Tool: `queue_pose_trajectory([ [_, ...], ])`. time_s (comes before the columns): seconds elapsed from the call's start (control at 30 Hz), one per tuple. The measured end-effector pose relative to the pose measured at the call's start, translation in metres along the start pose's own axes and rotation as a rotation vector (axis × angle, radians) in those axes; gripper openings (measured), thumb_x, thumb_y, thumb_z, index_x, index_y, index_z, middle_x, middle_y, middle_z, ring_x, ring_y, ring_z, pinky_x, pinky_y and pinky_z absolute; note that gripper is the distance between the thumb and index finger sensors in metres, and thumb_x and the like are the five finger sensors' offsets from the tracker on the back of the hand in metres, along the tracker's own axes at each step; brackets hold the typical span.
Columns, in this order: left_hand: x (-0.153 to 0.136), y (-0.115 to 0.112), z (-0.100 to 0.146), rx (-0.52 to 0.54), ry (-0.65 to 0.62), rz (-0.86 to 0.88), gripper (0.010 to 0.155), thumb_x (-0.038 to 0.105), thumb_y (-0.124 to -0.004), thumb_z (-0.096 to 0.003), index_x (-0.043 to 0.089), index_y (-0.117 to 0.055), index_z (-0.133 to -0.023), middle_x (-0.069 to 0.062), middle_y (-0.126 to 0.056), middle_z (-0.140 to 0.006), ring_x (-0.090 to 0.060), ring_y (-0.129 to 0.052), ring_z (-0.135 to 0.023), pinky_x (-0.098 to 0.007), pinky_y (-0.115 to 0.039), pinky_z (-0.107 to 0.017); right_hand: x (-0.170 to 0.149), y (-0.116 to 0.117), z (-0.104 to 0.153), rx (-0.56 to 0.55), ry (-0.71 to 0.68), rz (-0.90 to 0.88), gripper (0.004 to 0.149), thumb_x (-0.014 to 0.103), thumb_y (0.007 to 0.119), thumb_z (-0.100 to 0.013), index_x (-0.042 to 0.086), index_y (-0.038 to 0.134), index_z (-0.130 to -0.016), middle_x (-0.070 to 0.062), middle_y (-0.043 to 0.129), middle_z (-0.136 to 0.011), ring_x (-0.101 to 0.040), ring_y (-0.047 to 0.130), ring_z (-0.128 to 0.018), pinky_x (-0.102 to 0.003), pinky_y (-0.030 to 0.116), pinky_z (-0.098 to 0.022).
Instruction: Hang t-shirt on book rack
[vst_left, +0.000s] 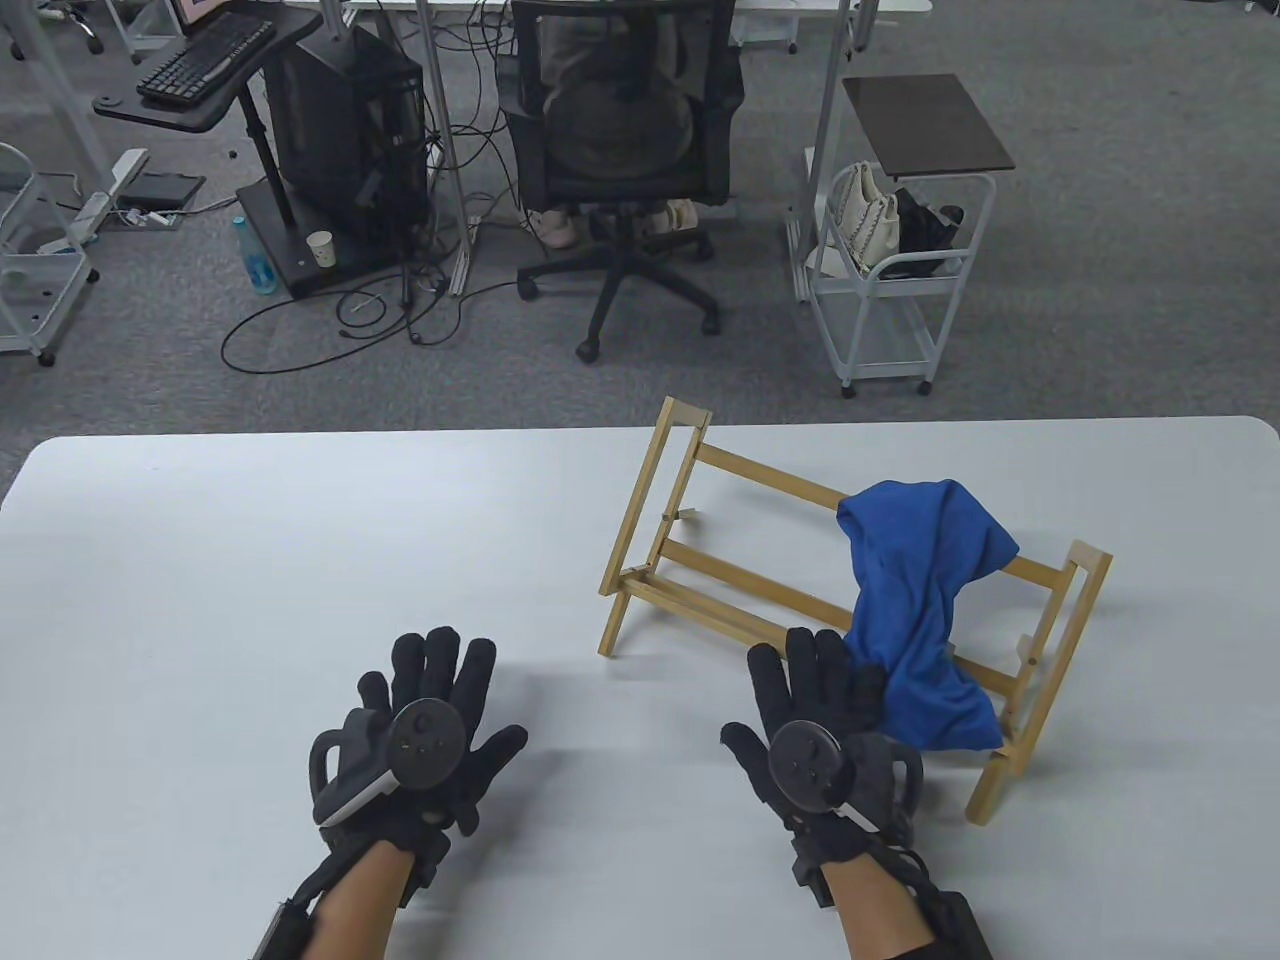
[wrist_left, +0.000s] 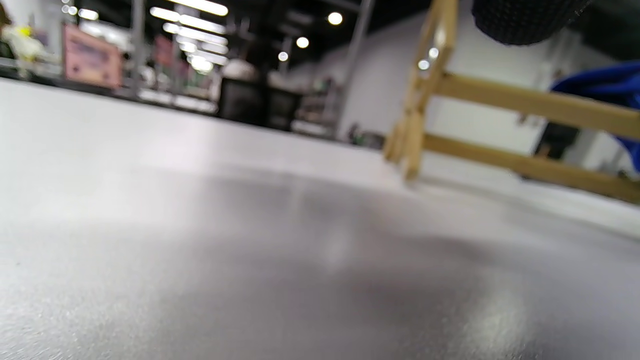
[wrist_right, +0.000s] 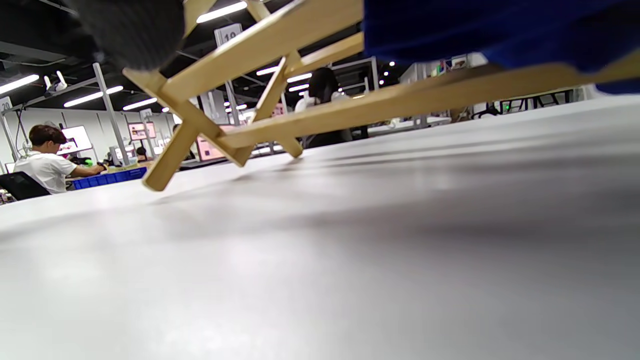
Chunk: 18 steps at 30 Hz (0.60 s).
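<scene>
Blue t-shirt (vst_left: 925, 610) draped over wooden book rack (vst_left: 700, 580); your left hand (vst_left: 425, 735) and right hand (vst_left: 815, 730) lay flat, fingers spread, gripping nothing.

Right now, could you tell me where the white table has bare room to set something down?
The white table is bare across its left half, from the far edge to the gloved left hand. A smaller patch lies between both hands. The right is crowded: the wooden book rack, the draped blue t-shirt and the right hand.
</scene>
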<state>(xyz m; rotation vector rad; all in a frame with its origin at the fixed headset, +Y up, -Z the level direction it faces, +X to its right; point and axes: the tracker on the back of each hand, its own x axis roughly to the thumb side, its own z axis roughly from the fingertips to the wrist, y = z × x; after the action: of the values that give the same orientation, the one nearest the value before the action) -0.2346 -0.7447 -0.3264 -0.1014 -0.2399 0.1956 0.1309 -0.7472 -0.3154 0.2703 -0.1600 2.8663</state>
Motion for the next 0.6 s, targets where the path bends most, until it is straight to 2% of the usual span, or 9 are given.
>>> queue_pose_trajectory([
  [0.6,0.0003,-0.001,0.0025,-0.015,0.007,-0.002,0.084,0.076,-0.054,-0.055,0.037,-0.011,-0.116,-0.013,-0.008,-0.125,-0.044,-0.006,-0.113,-0.07,-0.02,-0.073,0.0,0.0,0.0012,0.001,0.008,-0.017,0.076,0.057,0.069,-0.057,0.028,0.032,-0.117,-0.016,0.018,-0.119,-0.04,0.007,-0.109,-0.066,0.009,-0.071],
])
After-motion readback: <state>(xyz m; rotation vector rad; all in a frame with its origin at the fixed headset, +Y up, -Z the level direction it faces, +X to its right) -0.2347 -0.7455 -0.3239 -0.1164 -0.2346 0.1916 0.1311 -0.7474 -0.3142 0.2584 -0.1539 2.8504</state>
